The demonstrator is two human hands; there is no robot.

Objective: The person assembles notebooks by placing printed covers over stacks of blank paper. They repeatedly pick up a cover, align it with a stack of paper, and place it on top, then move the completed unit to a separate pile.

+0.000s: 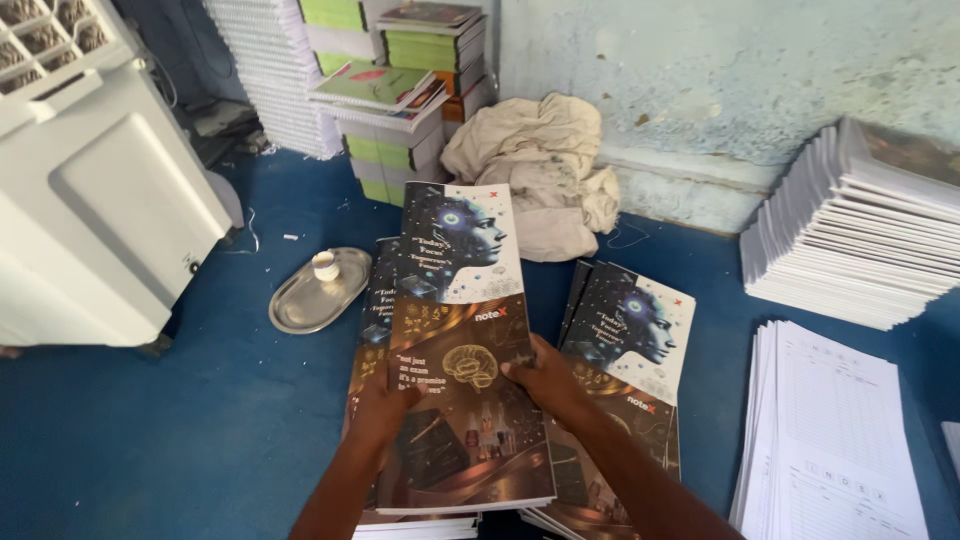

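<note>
Both hands grip an unfolded notebook cover above the blue floor.

The glossy printed cover sheet (462,345), dark with a pale face design at its far half and a brain picture in the middle, lies tilted over a stack of like covers (372,300). The left hand (385,400) clamps its left edge; the right hand (548,378) clamps its right edge, thumb on top. A second cover stack (632,350) sits just right; a steel tray (310,295) lies left, with open blue floor (150,430) nearer.

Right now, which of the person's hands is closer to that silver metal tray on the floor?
Left. The left hand grips the cover sheet's left edge, on the side where the metal tray lies. The right hand rests on the sheet's right part, farther from the tray.
</note>
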